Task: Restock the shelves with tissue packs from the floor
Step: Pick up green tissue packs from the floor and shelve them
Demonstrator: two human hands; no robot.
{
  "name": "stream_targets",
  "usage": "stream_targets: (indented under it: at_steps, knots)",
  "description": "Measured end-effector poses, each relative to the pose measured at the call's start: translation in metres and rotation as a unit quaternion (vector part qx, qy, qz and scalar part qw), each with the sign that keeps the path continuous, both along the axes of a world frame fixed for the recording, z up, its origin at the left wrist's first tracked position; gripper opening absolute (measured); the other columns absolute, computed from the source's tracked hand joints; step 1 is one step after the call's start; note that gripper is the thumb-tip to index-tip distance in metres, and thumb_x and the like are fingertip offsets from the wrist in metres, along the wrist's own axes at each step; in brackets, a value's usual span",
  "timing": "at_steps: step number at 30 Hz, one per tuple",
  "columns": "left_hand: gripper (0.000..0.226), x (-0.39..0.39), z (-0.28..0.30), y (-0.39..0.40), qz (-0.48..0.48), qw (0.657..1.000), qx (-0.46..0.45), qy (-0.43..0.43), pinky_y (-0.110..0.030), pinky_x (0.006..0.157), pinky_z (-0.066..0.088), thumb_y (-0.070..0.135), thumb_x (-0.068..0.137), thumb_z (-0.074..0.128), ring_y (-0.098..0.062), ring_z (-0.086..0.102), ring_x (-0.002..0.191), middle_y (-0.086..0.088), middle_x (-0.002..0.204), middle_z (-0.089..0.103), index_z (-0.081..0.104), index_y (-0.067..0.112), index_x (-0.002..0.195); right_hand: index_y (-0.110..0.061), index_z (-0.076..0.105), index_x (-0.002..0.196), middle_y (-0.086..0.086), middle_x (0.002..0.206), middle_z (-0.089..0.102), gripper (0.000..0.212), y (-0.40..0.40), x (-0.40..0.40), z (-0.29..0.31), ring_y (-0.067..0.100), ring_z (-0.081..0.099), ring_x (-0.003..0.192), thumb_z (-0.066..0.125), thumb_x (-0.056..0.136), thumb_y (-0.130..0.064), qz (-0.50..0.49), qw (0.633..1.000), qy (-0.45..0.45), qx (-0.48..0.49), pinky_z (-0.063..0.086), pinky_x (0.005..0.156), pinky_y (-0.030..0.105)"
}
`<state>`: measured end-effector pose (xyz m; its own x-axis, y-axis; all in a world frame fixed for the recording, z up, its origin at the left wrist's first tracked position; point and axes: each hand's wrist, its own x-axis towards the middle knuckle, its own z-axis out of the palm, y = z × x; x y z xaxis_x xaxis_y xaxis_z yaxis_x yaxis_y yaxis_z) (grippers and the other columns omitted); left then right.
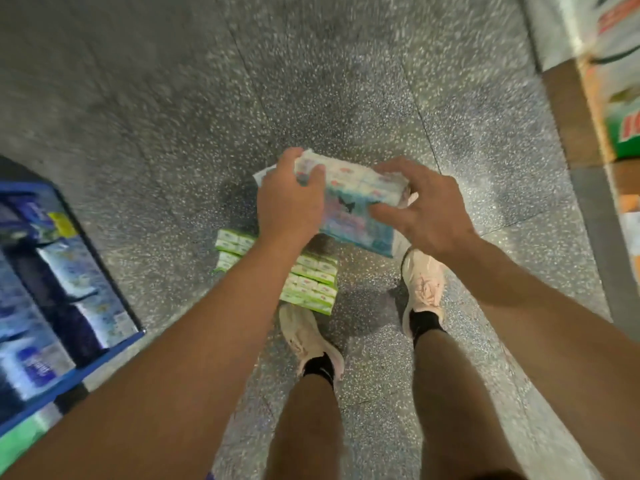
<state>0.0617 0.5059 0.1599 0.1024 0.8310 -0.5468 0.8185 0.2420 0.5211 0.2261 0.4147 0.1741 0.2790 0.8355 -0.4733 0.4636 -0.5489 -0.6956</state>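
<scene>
Down low, two pale shoes (pixel 424 285) stand on the speckled floor (pixel 173 116), with green tissue packs (pixel 310 284) stacked between them. Above those, the left hand (pixel 289 199) and right hand (pixel 420 202) each curl a grip round opposite ends of a blue-and-white tissue pack (pixel 356 195), lifted off the floor. Blue shelves (pixel 69 282) sit left.

Open floor (pixel 311 81) between flanking shelves (pixel 69 289).

Pale shoes (pixel 424 284), black socks (pixel 318 367)
</scene>
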Motion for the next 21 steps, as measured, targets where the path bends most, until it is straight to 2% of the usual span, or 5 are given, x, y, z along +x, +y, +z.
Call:
stream_targets:
  at_steps: [4,9,13,17,21]
  knots:
    - [0.037,-0.036,0.109,0.012,0.048,0.997,0.040,-0.049,-0.028,0.078,0.043,0.046,0.096,0.051,-0.014,0.058,0.093,0.004,0.108,0.060,0.054,0.029,0.128,-0.027,0.063,0.125,-0.013,0.106,0.064,0.049,0.019,-0.031,0.119,0.008,0.060,0.089,0.074,0.078,-0.037,-0.004,0.998,0.019,0.066,0.046,0.076,0.023]
    - [0.042,-0.094,0.243,0.000,0.109,0.990,0.050,-0.080,-0.028,0.078,0.040,0.051,0.092,0.053,-0.011,0.057,0.095,0.009,0.107,0.060,0.054,0.027,0.127,-0.028,0.059,0.121,-0.012,0.073,0.061,0.054,0.011,-0.097,0.240,0.007,0.060,0.063,0.078,0.074,-0.045,-0.039,0.988,-0.055,0.138,0.049,0.065,0.027]
    - [0.044,-0.136,0.349,-0.023,0.125,0.983,0.123,-0.049,-0.028,0.080,0.042,0.056,0.088,0.056,-0.012,0.056,0.090,0.009,0.099,0.058,0.057,0.022,0.117,-0.031,0.055,0.112,-0.009,0.088,0.065,0.050,-0.003,-0.137,0.322,0.016,0.067,0.074,0.080,0.072,-0.046,-0.068,0.977,-0.032,0.198,0.057,0.073,0.043]
    - [0.049,-0.189,0.437,-0.067,0.180,0.958,0.222,-0.011,-0.039,0.092,0.048,0.061,0.084,0.058,-0.028,0.061,0.103,-0.006,0.108,0.066,0.058,0.023,0.115,-0.022,0.058,0.120,-0.010,0.075,0.057,0.036,-0.021,-0.183,0.395,0.024,0.066,0.073,0.067,0.089,-0.037,0.058,0.957,-0.055,0.278,0.044,0.061,0.033]
    - [0.056,-0.247,0.516,-0.130,0.280,0.918,0.279,0.016,-0.039,0.094,0.048,0.062,0.082,0.060,-0.028,0.060,0.108,-0.010,0.113,0.066,0.059,0.020,0.119,-0.027,0.049,0.128,-0.006,0.097,0.065,0.039,-0.046,-0.228,0.464,0.022,0.065,0.088,0.060,0.093,-0.042,0.194,0.922,-0.015,0.336,0.047,0.074,0.034]
